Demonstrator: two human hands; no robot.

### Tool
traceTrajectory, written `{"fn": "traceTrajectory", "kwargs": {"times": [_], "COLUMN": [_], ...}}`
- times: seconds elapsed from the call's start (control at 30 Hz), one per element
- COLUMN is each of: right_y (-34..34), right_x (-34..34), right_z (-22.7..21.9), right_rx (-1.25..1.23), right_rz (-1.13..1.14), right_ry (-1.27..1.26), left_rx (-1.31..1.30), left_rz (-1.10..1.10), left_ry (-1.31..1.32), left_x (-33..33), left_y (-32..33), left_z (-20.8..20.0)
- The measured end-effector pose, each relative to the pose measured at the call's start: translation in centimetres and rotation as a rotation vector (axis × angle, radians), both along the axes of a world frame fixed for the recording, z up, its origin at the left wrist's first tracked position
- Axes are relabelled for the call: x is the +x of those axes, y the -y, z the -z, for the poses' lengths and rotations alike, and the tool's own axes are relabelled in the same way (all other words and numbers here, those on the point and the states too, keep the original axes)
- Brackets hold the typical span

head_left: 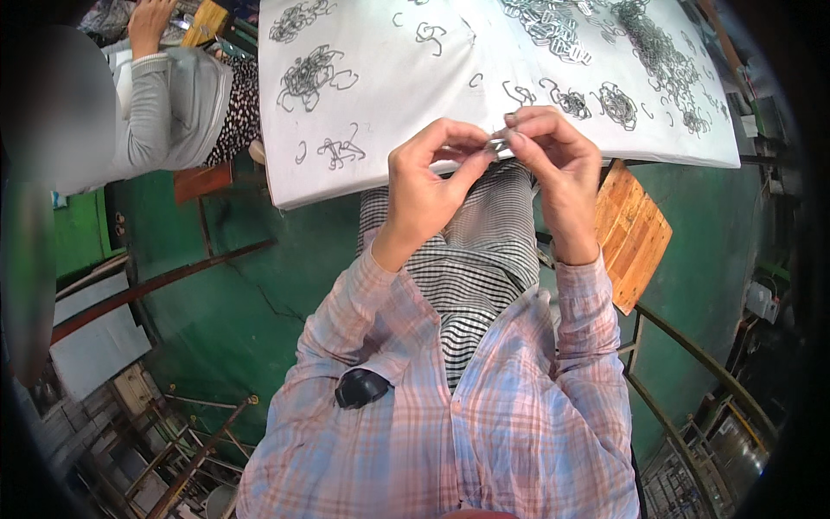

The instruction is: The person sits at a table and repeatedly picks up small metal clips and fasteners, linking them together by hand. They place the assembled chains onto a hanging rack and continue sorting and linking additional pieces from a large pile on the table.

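Just over the near edge of the white-covered table (398,143), my two hands meet fingertip to fingertip. Thumb and forefinger of my left hand (428,186) pinch a small shiny metal piece (498,144). My right hand (562,177) is closed in a pinch at its other end. Fingers cover most of the piece, so its exact shape is hidden. Beyond my fingers lie small heaps of bent wire hooks (617,105), with another heap (571,103) beside them. A flat scatter of wire hooks (340,153) rests left of my left hand.
Oval metal links (553,30) are piled at the far middle, beside a long dark heap of hooks (653,52). More hooks (309,76) lie at left. A co-worker in a grey sleeve (151,104) sits at left. A wooden stool (633,233) stands at right.
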State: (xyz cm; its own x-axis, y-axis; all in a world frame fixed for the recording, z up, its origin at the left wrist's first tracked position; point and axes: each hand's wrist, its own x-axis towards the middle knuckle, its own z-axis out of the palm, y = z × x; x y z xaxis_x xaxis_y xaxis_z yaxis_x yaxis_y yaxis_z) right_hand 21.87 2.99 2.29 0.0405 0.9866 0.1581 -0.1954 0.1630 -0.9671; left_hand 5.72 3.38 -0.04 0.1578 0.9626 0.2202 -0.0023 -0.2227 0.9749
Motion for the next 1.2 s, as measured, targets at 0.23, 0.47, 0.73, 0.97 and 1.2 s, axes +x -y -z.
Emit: {"fn": "traceTrajectory", "kwargs": {"times": [0.23, 0.47, 0.73, 0.97, 1.2], "right_y": [1.3, 1.7, 2.5, 4.3, 5.7], "right_x": [0.0, 1.0, 1.1, 3.7, 5.0], "right_z": [-0.8, -1.9, -3.7, -11.3, -14.3], "right_rx": [0.073, 0.133, 0.141, 0.298, 0.246], "right_rz": [0.085, 0.238, 0.371, 0.595, 0.689], "right_ry": [0.100, 0.101, 0.293, 0.378, 0.472], "left_rx": [0.010, -0.067, -0.035, 0.066, 0.135], "left_rz": [-0.020, -0.101, 0.062, 0.233, 0.189], "left_ry": [-0.095, -0.225, -0.296, -0.349, -0.188], "left_x": [-2.6, -6.7, -6.2, 0.1, 7.4], "left_y": [-1.1, -3.8, -6.4, -8.4, -14.7], "left_z": [-0.4, 2.8, 7.8, 7.1, 7.2]}}
